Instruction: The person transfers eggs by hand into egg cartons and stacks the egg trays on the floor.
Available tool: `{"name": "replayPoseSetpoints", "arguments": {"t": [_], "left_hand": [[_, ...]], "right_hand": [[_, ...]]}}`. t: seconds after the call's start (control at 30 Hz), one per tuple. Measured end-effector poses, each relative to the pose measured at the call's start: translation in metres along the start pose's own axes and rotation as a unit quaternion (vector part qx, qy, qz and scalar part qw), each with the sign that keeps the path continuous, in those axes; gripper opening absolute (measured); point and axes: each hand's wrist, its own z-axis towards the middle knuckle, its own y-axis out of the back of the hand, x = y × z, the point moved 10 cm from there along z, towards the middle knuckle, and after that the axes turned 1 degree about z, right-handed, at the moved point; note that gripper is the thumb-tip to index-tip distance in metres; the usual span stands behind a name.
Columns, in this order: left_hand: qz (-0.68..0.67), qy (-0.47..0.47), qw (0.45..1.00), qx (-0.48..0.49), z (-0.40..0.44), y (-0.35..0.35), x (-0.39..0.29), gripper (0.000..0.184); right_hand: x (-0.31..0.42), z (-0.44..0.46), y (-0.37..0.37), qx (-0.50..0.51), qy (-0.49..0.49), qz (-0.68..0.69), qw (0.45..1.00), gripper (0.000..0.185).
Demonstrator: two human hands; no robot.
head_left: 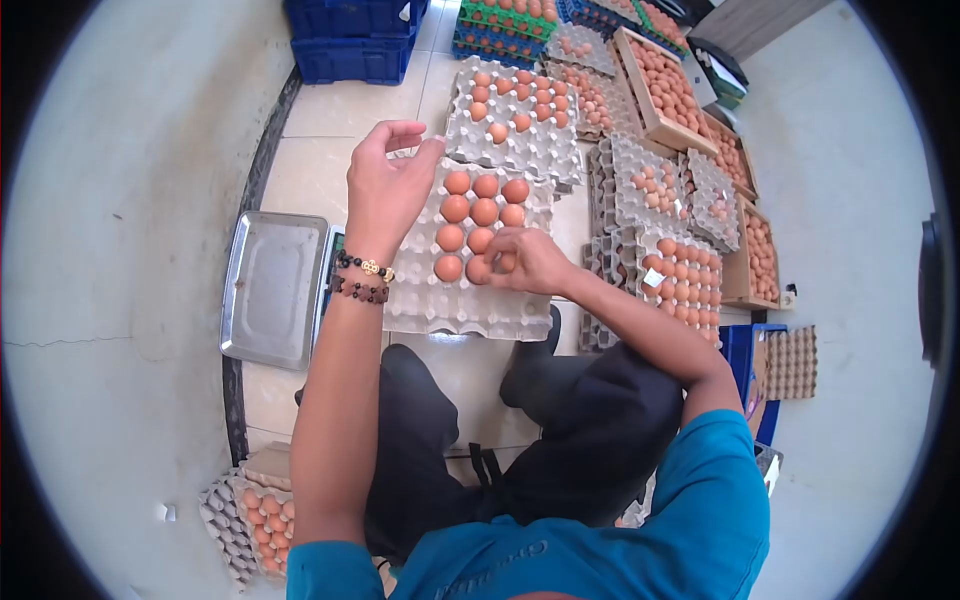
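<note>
Several brown eggs (455, 208) sit in rows in a grey egg tray (430, 305) in front of me. My right hand (525, 262) is at the right side of these rows, its fingers curled round an egg (478, 269) in the nearest row. Over the tray's far left edge hangs my left hand (392, 185), its thumb and fingers apart and nothing between them. Beyond this tray lies another grey tray (470, 140) with scattered eggs (497, 133) and bare cups.
A metal pan (272, 290) rests on the left. Stacked egg trays (620, 205) and wooden crates of eggs (665, 90) stand on the right. Blue crates (350, 55) are at the far left, and more trays (265, 520) lie at the lower left.
</note>
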Motion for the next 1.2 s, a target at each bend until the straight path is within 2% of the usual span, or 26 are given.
{"name": "replayPoseSetpoints", "arguments": {"t": [0.1,0.13,0.2,0.23,0.33,0.37,0.47,0.5,0.6,0.63,0.73,0.77,0.87,0.9,0.97,1.03,1.1,1.13,1.2], "left_hand": [[-0.002,0.008,1.0,0.004,-0.001,-0.001,-0.004,0.037],[0.004,0.007,1.0,0.003,-0.001,0.0,-0.004,0.037],[0.006,0.005,1.0,0.007,0.0,-0.003,-0.005,0.036],[0.003,0.007,1.0,0.009,0.001,-0.003,-0.004,0.036],[-0.003,0.009,1.0,0.014,0.004,-0.005,-0.002,0.037],[-0.004,0.011,1.0,0.016,0.003,-0.005,-0.001,0.037],[0.017,0.016,0.999,0.028,0.002,-0.011,-0.003,0.037],[0.017,0.015,0.999,0.031,0.002,-0.013,-0.004,0.037],[0.018,0.005,0.999,0.034,0.001,-0.014,-0.005,0.038],[0.019,-0.003,0.999,0.031,0.001,-0.012,-0.005,0.039],[0.023,0.004,0.999,0.032,0.0,-0.012,-0.004,0.04],[0.025,0.009,0.999,0.035,0.0,-0.012,-0.004,0.039],[0.054,-0.04,0.996,0.057,-0.002,-0.016,-0.007,0.037],[0.066,-0.027,0.995,0.067,-0.007,-0.018,-0.009,0.035],[0.108,-0.007,0.991,0.074,-0.014,-0.019,-0.009,0.031],[0.136,0.004,0.987,0.085,-0.017,-0.024,-0.009,0.029],[0.152,0.01,0.984,0.094,-0.016,-0.029,-0.006,0.029],[0.16,0.012,0.982,0.1,-0.016,-0.032,-0.003,0.029],[0.179,0.014,0.978,0.107,-0.013,-0.034,0.002,0.029]], "right_hand": [[-0.047,-0.01,0.004,-0.048,-0.149,0.227,0.961,0.021],[-0.056,-0.015,-0.002,-0.034,-0.189,0.373,0.908,0.02],[-0.061,-0.028,-0.017,-0.008,-0.256,0.632,0.731,0.021],[-0.055,-0.03,-0.015,-0.007,-0.229,0.653,0.722,0.027],[-0.039,-0.039,-0.007,-0.041,-0.23,0.501,0.834,0.032],[-0.038,-0.036,0.001,-0.057,-0.149,0.334,0.929,0.033],[0.01,-0.036,0.022,-0.094,0.002,0.076,0.993,0.041],[0.018,-0.036,0.022,-0.095,0.051,0.029,0.994,0.046],[0.01,-0.037,0.01,-0.075,0.047,0.045,0.995,0.044],[0.013,-0.037,0.013,-0.092,0.058,0.031,0.994,0.034],[0.009,-0.034,0.013,-0.062,0.051,0.025,0.996,0.022],[0.017,-0.035,0.026,-0.119,0.087,0.001,0.989,0.012],[0.001,-0.027,0.071,-0.245,0.078,0.009,0.966,0.009],[-0.019,-0.018,0.093,-0.297,0.083,0.017,0.951,0.009],[-0.095,0.013,0.128,-0.314,-0.089,0.02,0.945,0.015],[-0.181,0.049,0.169,-0.353,-0.185,-0.02,0.917,0.023],[-0.282,0.083,0.196,-0.408,-0.223,-0.062,0.883,0.028],[-0.319,0.097,0.208,-0.398,-0.272,-0.065,0.874,0.031],[-0.355,0.121,0.223,-0.389,-0.335,-0.082,0.854,0.037]]}}
